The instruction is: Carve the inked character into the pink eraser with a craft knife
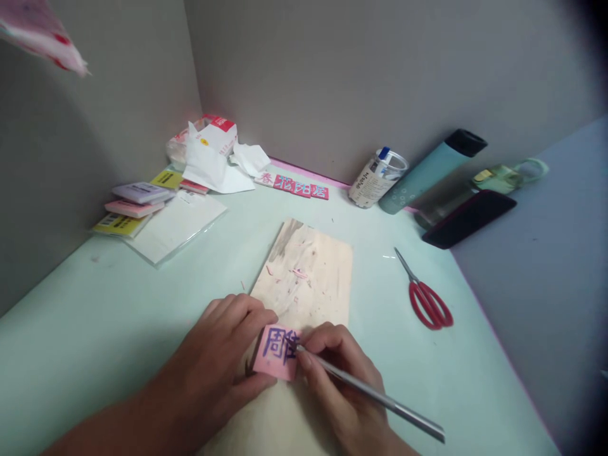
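Note:
A pink square block (pixel 273 367) with a dark blue character on its top face lies over the near part of a pale wooden board (pixel 327 266). My left hand (pixel 228 354) grips the block's left side between thumb and fingers. In my right hand (pixel 344 373) is a slim silver carving knife (pixel 380 397), pinched close to its tip. That tip meets the right part of the character, and my fingertips hide the very point. Small pink shavings (pixel 299 273) are scattered on the board.
Red-handled scissors (pixel 430 304) lie to the right. Behind stand a can (pixel 373 183), a teal bottle (pixel 427 171) and a dark case (pixel 468 218). Carved pink tiles (pixel 301 187) sit at the back, packaged blocks (pixel 137 193) and tissues (pixel 204 164) at the back left.

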Available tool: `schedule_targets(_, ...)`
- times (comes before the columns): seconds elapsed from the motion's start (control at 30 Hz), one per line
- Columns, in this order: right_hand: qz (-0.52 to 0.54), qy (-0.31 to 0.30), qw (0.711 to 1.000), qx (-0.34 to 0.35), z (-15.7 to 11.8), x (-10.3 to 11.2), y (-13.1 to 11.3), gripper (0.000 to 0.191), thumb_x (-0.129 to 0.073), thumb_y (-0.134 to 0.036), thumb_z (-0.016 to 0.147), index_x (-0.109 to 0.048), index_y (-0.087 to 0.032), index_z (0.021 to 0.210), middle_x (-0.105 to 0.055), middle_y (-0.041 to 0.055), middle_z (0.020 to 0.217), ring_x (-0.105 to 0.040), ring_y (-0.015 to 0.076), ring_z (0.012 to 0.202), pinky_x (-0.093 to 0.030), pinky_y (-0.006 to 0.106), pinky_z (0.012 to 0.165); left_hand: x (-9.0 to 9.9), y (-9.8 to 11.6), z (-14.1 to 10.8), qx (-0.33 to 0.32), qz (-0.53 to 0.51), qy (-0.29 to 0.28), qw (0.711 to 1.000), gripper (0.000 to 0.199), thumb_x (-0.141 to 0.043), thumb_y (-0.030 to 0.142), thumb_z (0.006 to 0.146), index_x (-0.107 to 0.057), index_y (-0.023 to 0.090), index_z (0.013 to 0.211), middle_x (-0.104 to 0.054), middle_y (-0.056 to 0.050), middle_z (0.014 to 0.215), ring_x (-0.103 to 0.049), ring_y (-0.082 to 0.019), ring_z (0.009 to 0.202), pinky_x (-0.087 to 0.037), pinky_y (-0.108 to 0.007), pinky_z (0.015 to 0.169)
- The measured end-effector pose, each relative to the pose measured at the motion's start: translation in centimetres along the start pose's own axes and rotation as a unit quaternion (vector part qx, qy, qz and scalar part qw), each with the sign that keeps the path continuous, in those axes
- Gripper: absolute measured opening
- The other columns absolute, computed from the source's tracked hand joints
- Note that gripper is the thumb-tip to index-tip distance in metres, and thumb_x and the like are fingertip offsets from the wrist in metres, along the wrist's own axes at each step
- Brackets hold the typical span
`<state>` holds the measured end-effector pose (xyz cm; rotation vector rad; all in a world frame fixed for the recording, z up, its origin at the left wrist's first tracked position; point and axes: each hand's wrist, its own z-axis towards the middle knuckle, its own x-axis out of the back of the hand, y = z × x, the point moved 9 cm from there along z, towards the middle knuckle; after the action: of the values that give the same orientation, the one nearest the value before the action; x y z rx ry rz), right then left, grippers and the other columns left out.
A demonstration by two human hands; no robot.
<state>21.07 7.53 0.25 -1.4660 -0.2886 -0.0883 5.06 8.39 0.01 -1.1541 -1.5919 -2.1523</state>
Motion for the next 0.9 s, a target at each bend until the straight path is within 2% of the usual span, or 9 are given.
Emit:
schedule_targets(0.33,0.007,-0.013,1.000,0.007,0.3,0.0,-0.1,0.017,-0.060,-0.027,0.099,-0.057,-0.021,0.083,-0.065,0.0021,0.078,-0.059,0.0152,0.069,-0.043,0.025,0.055,-0.3,0.1,-0.1,0.003,-0.001,0.005,1.000,0.040,-0.073,0.028,0.088,-0.054,0.029,0.124,-0.062,-0.003,0.122,-0.057,-0.029,0.111,-0.045,-0.046,0.095)
schedule_targets(0.6,-0.011,-0.026,1.000,0.010,0.2,-0.6,-0.1,0.016,-0.057,-0.026,0.100,-0.056,-0.021,0.084,-0.066,0.0029,0.078,-0.060,0.0156,0.066,-0.044,0.027,0.056,-0.3,0.1,0.1,-0.008,0.003,-0.003,1.000,0.036,-0.071,0.034,0.091,-0.055,0.028,0.122,-0.063,-0.005,0.120,-0.058,-0.030,0.109,-0.046,-0.046,0.093)
schedule_targets(0.8,-0.081,-0.030,0.993,0.081,0.0,-0.8,-1.3,0.014,-0.055,-0.020,0.098,-0.056,-0.022,0.085,-0.066,0.0024,0.077,-0.062,0.0155,0.065,-0.047,0.026,0.056,-0.1,0.2,0.1,-0.013,0.011,0.005,1.000,0.033,-0.069,0.036,0.093,-0.057,0.027,0.121,-0.063,-0.004,0.117,-0.059,-0.029,0.105,-0.046,-0.045,0.091)
schedule_targets(0.9,-0.148,-0.033,0.978,0.145,-0.2,-1.1,-2.1,0.011,-0.055,-0.013,0.096,-0.056,-0.023,0.090,-0.066,0.0024,0.081,-0.063,0.0145,0.064,-0.048,0.025,0.055,-0.1,0.2,0.2,-0.009,0.012,0.006,1.000,0.031,-0.068,0.036,0.093,-0.057,0.026,0.120,-0.063,-0.004,0.115,-0.058,-0.029,0.104,-0.046,-0.045,0.090)
